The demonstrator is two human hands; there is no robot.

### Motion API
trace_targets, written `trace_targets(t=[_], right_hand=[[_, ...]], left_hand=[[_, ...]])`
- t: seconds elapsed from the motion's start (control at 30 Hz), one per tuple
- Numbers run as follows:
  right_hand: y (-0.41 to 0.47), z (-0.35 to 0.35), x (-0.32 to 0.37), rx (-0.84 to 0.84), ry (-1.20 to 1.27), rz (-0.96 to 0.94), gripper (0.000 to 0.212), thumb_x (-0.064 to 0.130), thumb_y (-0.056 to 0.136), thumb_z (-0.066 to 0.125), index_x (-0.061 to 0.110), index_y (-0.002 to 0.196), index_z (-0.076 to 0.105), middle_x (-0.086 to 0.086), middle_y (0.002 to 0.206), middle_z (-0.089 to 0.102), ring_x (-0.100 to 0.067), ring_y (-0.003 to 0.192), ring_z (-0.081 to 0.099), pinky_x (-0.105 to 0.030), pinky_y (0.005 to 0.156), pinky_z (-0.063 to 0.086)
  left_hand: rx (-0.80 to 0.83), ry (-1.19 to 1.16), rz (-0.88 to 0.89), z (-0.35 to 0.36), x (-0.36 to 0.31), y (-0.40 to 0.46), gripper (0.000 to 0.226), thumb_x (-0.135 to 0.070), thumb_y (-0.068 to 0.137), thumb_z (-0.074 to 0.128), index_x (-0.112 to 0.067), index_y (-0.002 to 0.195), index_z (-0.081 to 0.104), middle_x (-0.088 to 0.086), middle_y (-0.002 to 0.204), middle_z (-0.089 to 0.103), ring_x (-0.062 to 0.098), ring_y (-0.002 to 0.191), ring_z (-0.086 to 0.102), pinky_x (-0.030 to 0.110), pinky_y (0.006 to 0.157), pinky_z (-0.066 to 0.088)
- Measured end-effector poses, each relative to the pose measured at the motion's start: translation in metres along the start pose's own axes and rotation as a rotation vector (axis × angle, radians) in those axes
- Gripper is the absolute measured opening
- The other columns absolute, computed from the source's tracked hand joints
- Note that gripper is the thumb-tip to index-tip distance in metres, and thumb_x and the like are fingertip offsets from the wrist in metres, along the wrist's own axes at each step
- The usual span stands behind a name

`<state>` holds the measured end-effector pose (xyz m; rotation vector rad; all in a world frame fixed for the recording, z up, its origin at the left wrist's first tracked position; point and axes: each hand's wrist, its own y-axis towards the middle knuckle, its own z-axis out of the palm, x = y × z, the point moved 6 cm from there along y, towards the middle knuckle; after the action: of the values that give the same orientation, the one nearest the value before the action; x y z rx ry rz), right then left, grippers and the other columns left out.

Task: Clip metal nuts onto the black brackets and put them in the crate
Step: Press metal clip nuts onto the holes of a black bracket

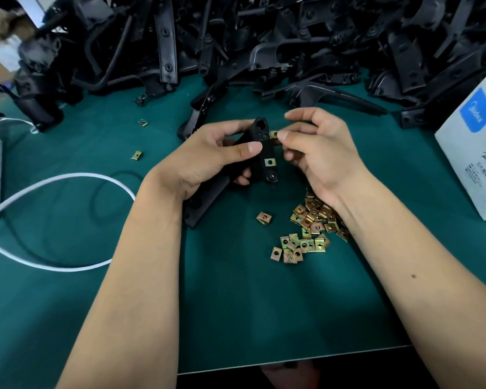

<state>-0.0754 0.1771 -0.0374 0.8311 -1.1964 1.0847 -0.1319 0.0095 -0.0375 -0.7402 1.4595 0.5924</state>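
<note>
- Nearest me I see the front edge of the green counter (264,318), with both bare forearms reaching forward over it.
- Just past my right wrist lies a heap of brass-coloured metal nuts (309,228); one loose nut (264,218) sits a little to its left, apart from the heap.
- On the left a white cable (68,178) loops across the counter beside a thin black one.
- My left hand (205,158) is wrapped around a black bracket (260,153), thumb on top, holding it tilted above the counter. One nut (270,162) is already clipped on near its lower end.
- My right hand (320,153) pinches another nut (274,134) between thumb and forefinger, right against the bracket's upper right edge; I cannot tell whether it is seated.
- Two stray nuts (136,155) lie further left, well apart from the heap.
- A white box (472,153) with a blue label stands at the right edge.
- Farthest off, a big pile of black brackets (264,37) fills the back of the counter.
</note>
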Motion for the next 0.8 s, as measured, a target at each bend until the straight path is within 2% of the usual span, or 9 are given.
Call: trace_targets(t=[0.2, 0.33, 0.47, 0.53, 0.63, 0.7, 0.8], right_hand=[[-0.002, 0.006, 0.001, 0.042, -0.059, -0.015, 0.032, -0.006, 0.09, 0.07, 0.004, 0.119, 0.061, -0.002, 0.076, 0.069, -0.019, 0.069, 0.055, -0.026, 0.061, 0.048], [-0.002, 0.005, 0.001, 0.058, -0.091, -0.018, 0.025, -0.003, 0.092, 0.068, 0.007, 0.115, 0.063, -0.002, 0.077, 0.069, -0.016, 0.071, 0.059, -0.026, 0.061, 0.049], [-0.002, 0.003, 0.004, 0.038, -0.145, -0.056, 0.018, 0.003, 0.097, 0.059, 0.011, 0.113, 0.065, -0.005, 0.088, 0.078, -0.015, 0.078, 0.068, -0.027, 0.066, 0.05], [-0.002, 0.001, 0.005, 0.028, -0.218, -0.071, 0.015, 0.011, 0.099, 0.059, 0.015, 0.111, 0.067, -0.007, 0.093, 0.079, -0.018, 0.083, 0.072, -0.028, 0.069, 0.052], [-0.003, 0.003, 0.005, 0.059, -0.354, -0.097, 0.01, 0.025, 0.096, 0.069, 0.018, 0.1, 0.074, -0.006, 0.091, 0.077, -0.014, 0.081, 0.069, -0.029, 0.067, 0.054], [-0.005, 0.006, 0.004, 0.088, -0.445, -0.124, 0.014, 0.027, 0.089, 0.08, 0.017, 0.098, 0.076, 0.002, 0.084, 0.077, -0.007, 0.076, 0.067, -0.026, 0.067, 0.055], [-0.005, 0.004, 0.005, 0.011, -0.509, -0.153, 0.026, 0.022, 0.078, 0.09, 0.018, 0.099, 0.076, 0.004, 0.085, 0.078, -0.006, 0.08, 0.073, -0.027, 0.081, 0.06]], left_hand=[[0.0, 0.044, 0.005, 0.004, -0.002, 0.0, 0.039, -0.013, 0.095, 0.07, -0.019, 0.133, 0.066, 0.015, 0.094, 0.069, 0.017, 0.065, 0.063, 0.03, 0.063, 0.061], [-0.001, 0.065, 0.008, 0.004, -0.003, 0.0, 0.04, -0.013, 0.095, 0.071, -0.02, 0.134, 0.066, 0.012, 0.093, 0.07, 0.016, 0.066, 0.064, 0.029, 0.063, 0.061], [-0.017, 0.05, -0.001, 0.002, -0.002, 0.0, 0.036, -0.014, 0.096, 0.07, -0.016, 0.132, 0.066, 0.013, 0.093, 0.072, 0.019, 0.067, 0.064, 0.031, 0.063, 0.061], [-0.06, 0.009, -0.004, 0.001, -0.002, 0.0, 0.027, -0.012, 0.097, 0.068, -0.012, 0.125, 0.067, 0.014, 0.091, 0.071, 0.021, 0.067, 0.064, 0.031, 0.061, 0.061], [-0.207, -0.101, -0.016, -0.006, -0.002, 0.0, 0.006, -0.013, 0.099, 0.068, -0.013, 0.104, 0.065, 0.008, 0.078, 0.071, 0.02, 0.061, 0.065, 0.033, 0.059, 0.062], [-0.265, -0.091, -0.014, -0.009, -0.002, 0.0, 0.005, -0.014, 0.099, 0.067, -0.011, 0.101, 0.063, 0.005, 0.073, 0.071, 0.02, 0.059, 0.066, 0.034, 0.061, 0.063], [-0.269, -0.104, 0.006, -0.006, -0.002, 0.001, 0.004, -0.013, 0.099, 0.067, -0.012, 0.1, 0.063, 0.011, 0.085, 0.072, 0.021, 0.066, 0.068, 0.037, 0.068, 0.065]])
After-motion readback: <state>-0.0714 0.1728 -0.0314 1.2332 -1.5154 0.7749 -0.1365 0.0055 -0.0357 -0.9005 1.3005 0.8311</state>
